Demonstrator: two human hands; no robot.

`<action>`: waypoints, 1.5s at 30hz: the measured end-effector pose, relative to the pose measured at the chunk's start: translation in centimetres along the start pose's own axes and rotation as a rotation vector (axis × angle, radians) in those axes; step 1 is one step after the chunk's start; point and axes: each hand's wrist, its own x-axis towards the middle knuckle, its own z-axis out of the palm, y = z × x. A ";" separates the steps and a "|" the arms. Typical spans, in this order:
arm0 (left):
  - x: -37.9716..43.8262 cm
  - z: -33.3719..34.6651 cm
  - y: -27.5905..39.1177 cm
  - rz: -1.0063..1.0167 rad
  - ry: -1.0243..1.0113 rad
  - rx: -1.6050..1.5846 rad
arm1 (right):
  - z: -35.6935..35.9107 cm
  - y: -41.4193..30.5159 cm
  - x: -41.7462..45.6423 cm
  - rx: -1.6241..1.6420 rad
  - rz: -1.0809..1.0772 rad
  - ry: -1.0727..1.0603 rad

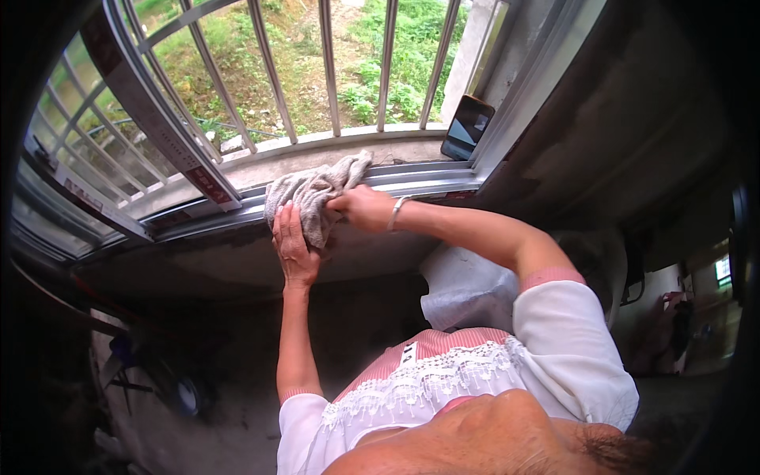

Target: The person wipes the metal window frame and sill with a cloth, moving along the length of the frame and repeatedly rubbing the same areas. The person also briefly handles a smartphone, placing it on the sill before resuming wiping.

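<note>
A crumpled grey cloth (309, 190) lies over the metal sliding track (421, 178) of a window. My left hand (291, 243) rests on the cloth's left part, its fingers spread along the folds and its palm below the sill edge. Just to the right, my right hand (368, 208) grips the cloth with curled fingers. A pale bracelet (396, 214) circles my right wrist. The cloth hides the stretch of track beneath it.
A smartphone (468, 127) leans against the right window frame. The sliding sash (160, 113) stands left of the cloth. Metal security bars (329, 71) run beyond the sill, with plants outside. Whitish sheeting (469, 285) hangs below, near my right arm.
</note>
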 end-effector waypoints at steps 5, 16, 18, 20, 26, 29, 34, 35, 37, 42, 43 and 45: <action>-1.4 -2.2 1.6 -0.120 -0.031 0.159 | -9.4 1.6 -11.1 -0.260 0.466 -0.277; -1.8 1.7 1.4 -0.466 0.180 -0.236 | -10.4 3.6 -10.1 -0.247 0.397 -0.291; -1.5 1.6 1.8 -0.467 0.185 -0.318 | -6.8 2.0 -5.2 -0.090 0.306 -0.278; -1.1 1.9 1.3 -0.422 0.202 -0.397 | -2.6 -0.1 -0.3 0.094 0.248 -0.231; -0.6 0.3 0.1 -0.508 0.124 -0.621 | 0.3 -3.9 4.6 -0.080 -0.005 -0.177; -0.1 1.6 3.5 -0.329 -0.075 -0.408 | -3.6 2.2 -1.4 -0.162 0.056 -0.249; 1.6 7.8 12.2 -0.258 -0.385 -0.571 | -13.5 5.5 -11.0 -0.781 0.501 -0.634; 3.1 8.4 14.3 -0.305 -0.543 -0.599 | -13.6 6.5 -12.1 -0.914 0.544 -0.719; 3.0 11.9 17.1 -0.176 -0.521 -0.678 | -12.8 7.3 -11.4 -0.932 0.490 -0.767; 1.3 11.5 17.8 -0.259 -0.634 -0.825 | -14.0 9.7 -12.1 -0.650 0.369 -0.733; 0.6 10.2 16.1 -0.322 -0.589 -0.819 | -13.6 9.4 -12.4 -0.611 0.399 -0.657; 0.5 6.9 12.2 -0.503 -0.551 -0.870 | -13.2 6.2 -10.8 -0.442 0.403 -0.555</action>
